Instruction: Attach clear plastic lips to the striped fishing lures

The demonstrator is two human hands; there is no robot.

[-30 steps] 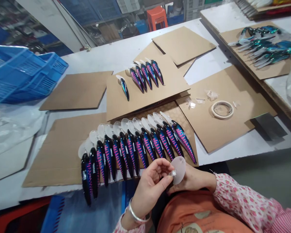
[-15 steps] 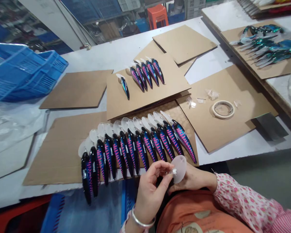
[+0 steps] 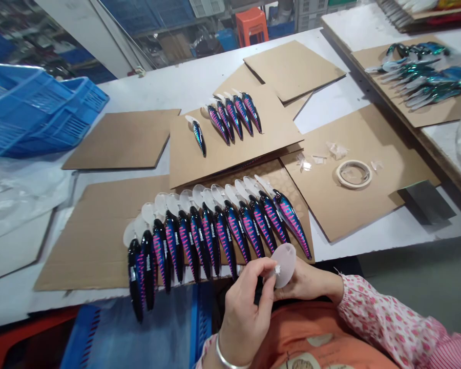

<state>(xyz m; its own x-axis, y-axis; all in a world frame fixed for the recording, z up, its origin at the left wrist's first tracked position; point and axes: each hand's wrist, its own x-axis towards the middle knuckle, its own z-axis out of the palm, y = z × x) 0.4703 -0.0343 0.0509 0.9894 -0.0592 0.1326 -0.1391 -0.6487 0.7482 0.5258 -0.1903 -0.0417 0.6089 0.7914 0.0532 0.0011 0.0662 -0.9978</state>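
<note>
Row of lures [image 3: 210,236] at the front of the table [image 3: 161,82], basket [image 3: 23,110] at the left, tape roll [image 3: 338,175] at the right.
Behind the row, five lures [image 3: 233,117] lie on a cardboard sheet [image 3: 271,133], with one lure [image 3: 198,137] to their left. The tape roll is on another sheet [image 3: 349,220]. The left hand [image 3: 246,305] is before the row's right part; a disc [image 3: 285,264] and the right hand [image 3: 309,279] are just to its right. Behind the table is a stool [image 3: 251,24].
</note>
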